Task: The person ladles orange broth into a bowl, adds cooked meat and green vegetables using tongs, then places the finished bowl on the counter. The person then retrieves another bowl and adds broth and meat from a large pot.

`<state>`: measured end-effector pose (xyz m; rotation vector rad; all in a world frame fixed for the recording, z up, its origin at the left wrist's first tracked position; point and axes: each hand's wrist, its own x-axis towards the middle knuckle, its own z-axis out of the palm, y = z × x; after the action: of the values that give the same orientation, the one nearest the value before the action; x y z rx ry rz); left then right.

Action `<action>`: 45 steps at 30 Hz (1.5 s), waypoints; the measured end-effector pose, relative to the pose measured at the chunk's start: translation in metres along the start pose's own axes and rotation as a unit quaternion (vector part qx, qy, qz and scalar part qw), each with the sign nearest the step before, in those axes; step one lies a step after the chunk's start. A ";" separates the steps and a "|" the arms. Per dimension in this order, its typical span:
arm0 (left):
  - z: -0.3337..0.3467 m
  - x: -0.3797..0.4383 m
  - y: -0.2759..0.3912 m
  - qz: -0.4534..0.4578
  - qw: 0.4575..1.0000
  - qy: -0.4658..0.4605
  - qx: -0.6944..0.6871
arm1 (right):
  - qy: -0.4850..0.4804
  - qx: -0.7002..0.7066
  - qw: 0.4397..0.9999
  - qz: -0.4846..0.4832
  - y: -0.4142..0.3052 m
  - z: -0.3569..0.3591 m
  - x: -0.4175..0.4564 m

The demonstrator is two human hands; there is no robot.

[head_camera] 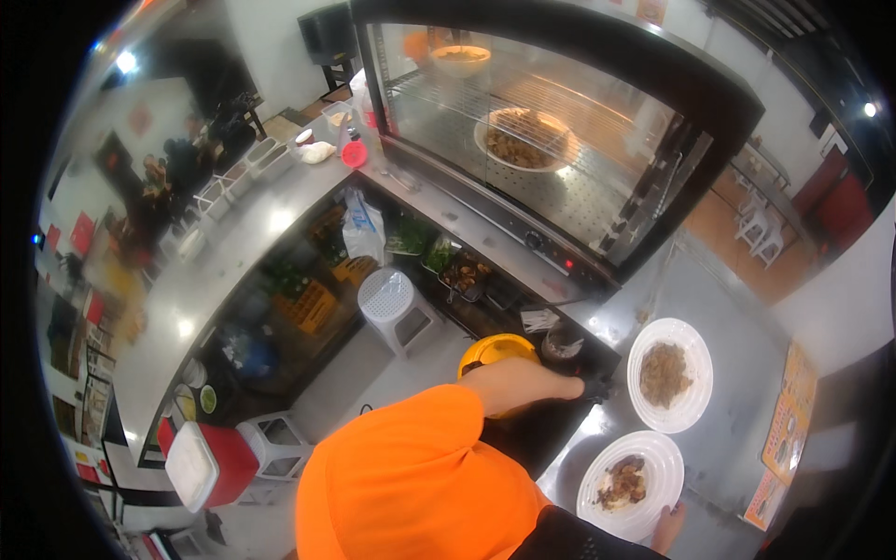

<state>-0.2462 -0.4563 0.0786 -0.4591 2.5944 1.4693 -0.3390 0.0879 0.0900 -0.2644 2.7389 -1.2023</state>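
Observation:
My left arm reaches out of an orange sleeve across a yellow container. Past the wrist, my left hand merges with a dark shape at the metal counter's edge, so its fingers cannot be made out. At the lower right, my right hand grips the rim of a white plate. Some brown chopped food lies on that plate. Just beyond it on the counter rests a second white plate, which bears a larger heap of brown chopped food.
A glass warming cabinet holds a bowl of brown food. Below the counter stand a white plastic stool and a tray of food. A red cooler box sits at left. Printed menu cards lie at right.

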 end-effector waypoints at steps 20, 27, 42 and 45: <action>-0.090 -0.556 -0.487 -0.441 0.896 0.017 0.055 | 0.245 -0.135 0.954 -0.109 -0.228 0.035 0.022; 0.018 -0.654 -0.474 -0.535 0.821 -0.026 -0.198 | 0.065 0.097 0.965 -0.233 -0.471 0.158 -0.036; 0.064 -0.646 -0.447 -0.474 0.677 0.409 -0.386 | -0.634 -0.392 0.556 -0.368 -0.443 0.533 -0.139; 0.117 -0.664 -0.417 -0.525 0.665 0.380 -0.371 | -0.679 -0.282 0.504 -0.453 -0.376 0.551 -0.084</action>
<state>0.5115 -0.4239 -0.1535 -2.5265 1.1105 1.8338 -0.1100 -0.5377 0.0024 -1.8496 1.1995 0.2055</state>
